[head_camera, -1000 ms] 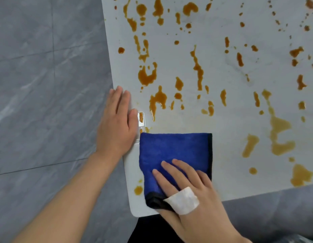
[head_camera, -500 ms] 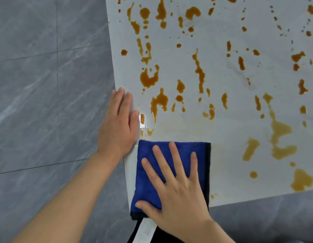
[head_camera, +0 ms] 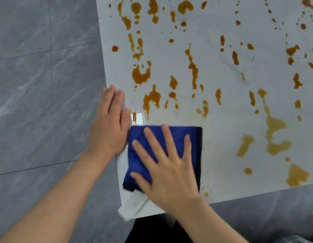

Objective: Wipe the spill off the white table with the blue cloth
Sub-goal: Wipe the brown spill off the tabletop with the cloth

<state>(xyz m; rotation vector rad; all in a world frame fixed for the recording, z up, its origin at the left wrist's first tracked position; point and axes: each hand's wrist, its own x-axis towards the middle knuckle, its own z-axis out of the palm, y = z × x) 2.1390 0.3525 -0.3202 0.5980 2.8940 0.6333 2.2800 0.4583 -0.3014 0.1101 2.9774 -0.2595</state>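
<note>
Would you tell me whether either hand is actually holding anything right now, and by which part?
Nothing is gripped. The right hand presses flat, fingers spread, on top of the blue cloth; the left hand rests flat on the white table edge.

right hand (head_camera: 169, 169) flat on blue cloth (head_camera: 180, 135) | left hand (head_camera: 108, 127) on white table (head_camera: 222, 155) edge | spill (head_camera: 141, 74) beyond

No text, label, brand, number or sign can be read anywhere. A small clear tag (head_camera: 138, 118) lies on the counter (head_camera: 222, 120), but it shows no legible marking.
</note>
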